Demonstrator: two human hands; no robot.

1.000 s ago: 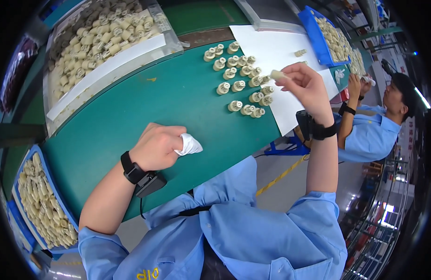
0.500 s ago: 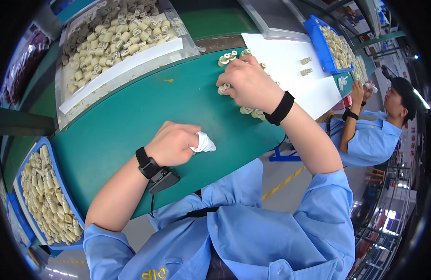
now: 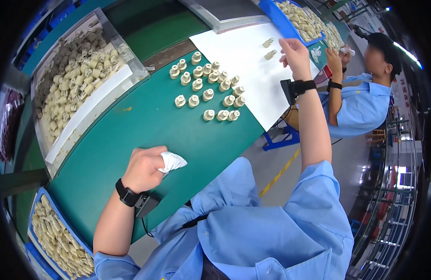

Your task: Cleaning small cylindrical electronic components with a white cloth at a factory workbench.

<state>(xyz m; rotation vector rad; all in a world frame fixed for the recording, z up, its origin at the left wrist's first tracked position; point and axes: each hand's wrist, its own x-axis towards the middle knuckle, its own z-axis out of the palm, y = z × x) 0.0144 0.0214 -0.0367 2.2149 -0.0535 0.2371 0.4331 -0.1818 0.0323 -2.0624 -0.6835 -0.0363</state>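
My left hand (image 3: 144,169) is closed around a bunched white cloth (image 3: 174,161), low over the green tabletop (image 3: 131,128). My right hand (image 3: 296,56) is at the right, above the white sheet (image 3: 250,60), its fingers apart and loosely bent, with nothing visible in them. Left of its fingertips, one cream stepped cylinder (image 3: 270,54) lies on its side on the sheet, with a second cylinder (image 3: 268,43) just beyond. Several similar cream cylinders (image 3: 208,94) stand upright in loose rows on the tabletop and the sheet's near edge.
A metal-edged tray (image 3: 96,79) heaped with cream parts is at the far left. Blue bins of similar parts stand at the near left (image 3: 40,192) and far right (image 3: 276,18). A co-worker in a blue shirt (image 3: 367,109) sits at the right.
My right hand has left the standing cylinders and moved right, over the white sheet, its fingers now apart. My left hand keeps the cloth. The view has shifted, uncovering the rows of cylinders.
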